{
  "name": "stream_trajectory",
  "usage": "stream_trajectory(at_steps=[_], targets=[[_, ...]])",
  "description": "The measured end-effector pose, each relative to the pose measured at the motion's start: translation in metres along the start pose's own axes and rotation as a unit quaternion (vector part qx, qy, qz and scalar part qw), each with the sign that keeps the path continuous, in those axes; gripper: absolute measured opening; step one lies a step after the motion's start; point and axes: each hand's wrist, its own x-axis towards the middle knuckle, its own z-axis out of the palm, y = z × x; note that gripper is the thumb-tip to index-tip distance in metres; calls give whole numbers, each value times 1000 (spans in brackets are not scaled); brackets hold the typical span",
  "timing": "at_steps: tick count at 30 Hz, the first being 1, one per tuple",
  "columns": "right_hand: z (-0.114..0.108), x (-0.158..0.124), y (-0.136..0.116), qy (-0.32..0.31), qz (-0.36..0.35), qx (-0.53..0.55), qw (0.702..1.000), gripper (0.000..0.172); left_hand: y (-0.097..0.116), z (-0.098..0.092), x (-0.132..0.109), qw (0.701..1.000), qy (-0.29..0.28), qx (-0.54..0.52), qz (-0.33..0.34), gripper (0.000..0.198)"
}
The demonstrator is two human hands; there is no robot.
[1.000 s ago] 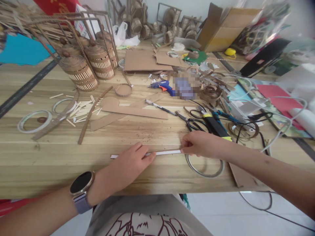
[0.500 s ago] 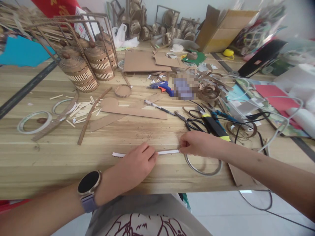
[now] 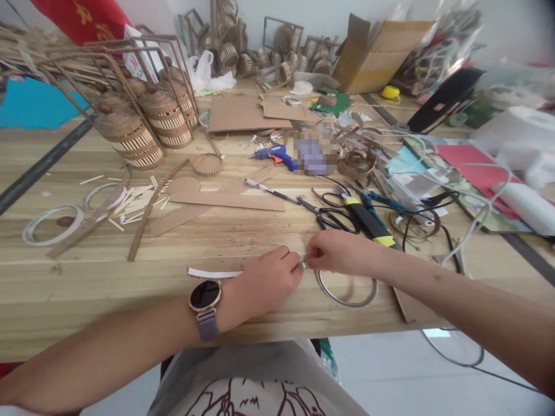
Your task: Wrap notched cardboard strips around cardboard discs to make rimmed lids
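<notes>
A narrow cardboard strip faced with white tape lies along the table near its front edge. My left hand, a watch on its wrist, rests over the strip with fingers bent and pressed together on it, hiding its middle. Close beside it on the right, my right hand is closed in a pinch on the white tape at that end; a sliver of white shows between the hands. Just below the right hand lies a tape roll, seen as a thin ring and partly covered by that hand.
Scissors, a black-and-yellow tool, a pen and a blue glue gun lie beyond my hands. Cardboard pieces and small wooden sticks are scattered leftward. Lantern-like baskets stand back left. Cables run along the right.
My left hand has slid right along the strip, almost up to my right hand. More of the strip's left part now shows. The view has shifted slightly.
</notes>
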Motion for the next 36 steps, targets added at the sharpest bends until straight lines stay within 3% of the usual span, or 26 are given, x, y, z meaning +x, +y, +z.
stream_trajectory(at_steps=[5,11,31,36], targets=[[-3,-3,13,-48,5,87,995,29,0,1,0,1000,9,3,-1,19],[-5,-8,21,-55,28,170,983,28,-1,1,0,1000,3,-15,-8,13],[10,-14,35,-23,34,279,959,5,-1,1,1,1000,8,-11,6,24],[10,-18,38,-16,29,271,962,8,0,0,2,1000,5,6,10,25]])
